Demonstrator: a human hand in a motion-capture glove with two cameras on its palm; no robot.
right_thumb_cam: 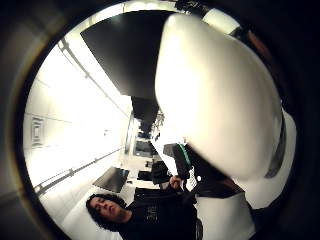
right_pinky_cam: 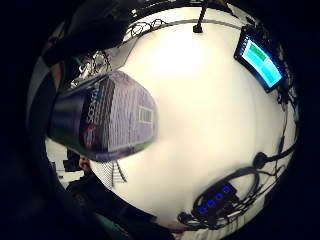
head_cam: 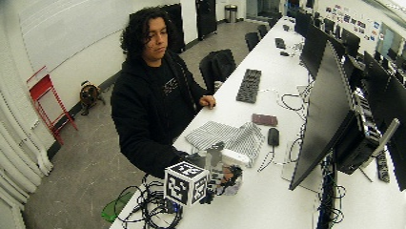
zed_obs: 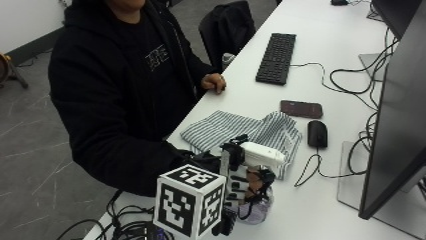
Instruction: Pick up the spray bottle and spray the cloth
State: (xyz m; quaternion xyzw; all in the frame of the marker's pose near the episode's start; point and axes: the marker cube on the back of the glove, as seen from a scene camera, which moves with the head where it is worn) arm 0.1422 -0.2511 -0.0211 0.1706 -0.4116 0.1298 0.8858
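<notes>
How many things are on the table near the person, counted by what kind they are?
Spray bottles: 1
Cloths: 1
Keyboards: 1
Mice: 1
Phones: 1
Total: 5

One spray bottle [zed_obs: 259, 170], one cloth [zed_obs: 233, 131], one keyboard [zed_obs: 277, 57]

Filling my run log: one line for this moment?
right hand: holds spray bottle | nozzle toward striped cloth | cloth flat on table
</notes>
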